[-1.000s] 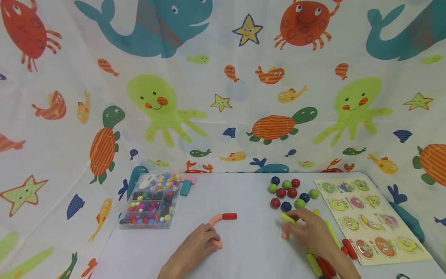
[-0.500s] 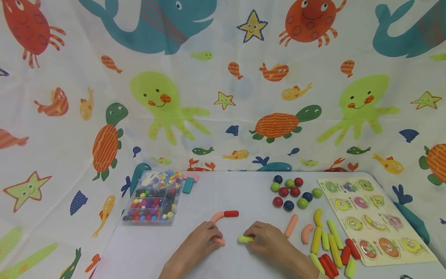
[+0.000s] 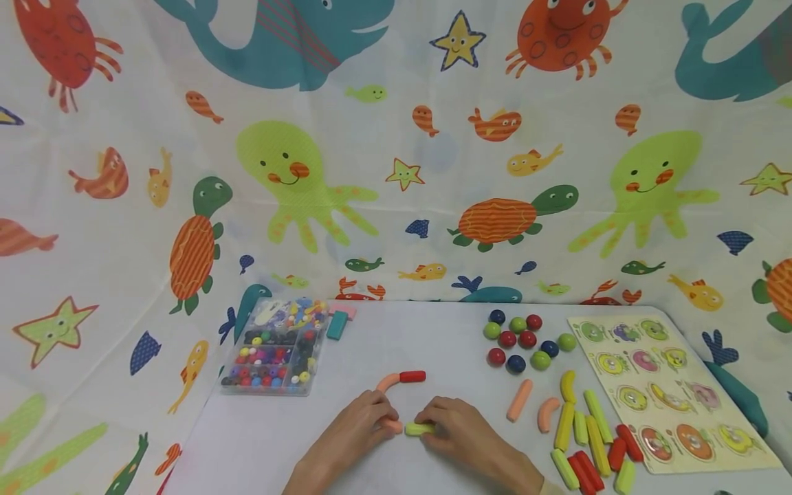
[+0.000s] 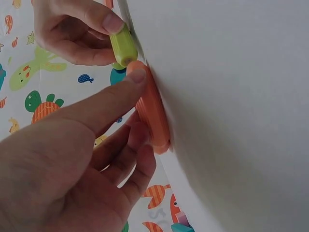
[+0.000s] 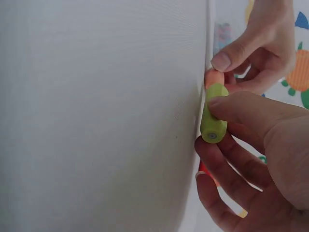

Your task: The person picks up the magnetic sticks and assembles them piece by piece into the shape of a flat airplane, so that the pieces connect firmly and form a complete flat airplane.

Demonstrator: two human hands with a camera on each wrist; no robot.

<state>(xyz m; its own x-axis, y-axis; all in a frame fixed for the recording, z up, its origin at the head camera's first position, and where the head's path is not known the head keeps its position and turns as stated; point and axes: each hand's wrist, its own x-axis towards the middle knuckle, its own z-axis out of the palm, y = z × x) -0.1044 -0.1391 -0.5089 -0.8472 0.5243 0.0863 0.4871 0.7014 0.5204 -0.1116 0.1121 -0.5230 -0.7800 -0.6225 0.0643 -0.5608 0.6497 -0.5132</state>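
Note:
My left hand pinches a curved salmon-orange toy stick between thumb and fingers, low on the white table. Beyond those fingers a curved salmon stick leads to a short red stick, touching end to end. My right hand pinches a short yellow-green ribbed stick, which has a small grey dot in its end. Its other end points at the salmon stick's tip; in the head view a narrow gap shows between them, while the right wrist view shows them very close. Fingers hide part of the salmon pieces.
Loose yellow, green, red and salmon sticks lie at the right, beside a fruit puzzle board. Red, green and blue balls sit behind them. A clear box of beads and a teal block stand back left.
My right hand has picked the green stick from the right side and carried it leftward to the salmon stick's end. The left hand stays in nearly the same place.

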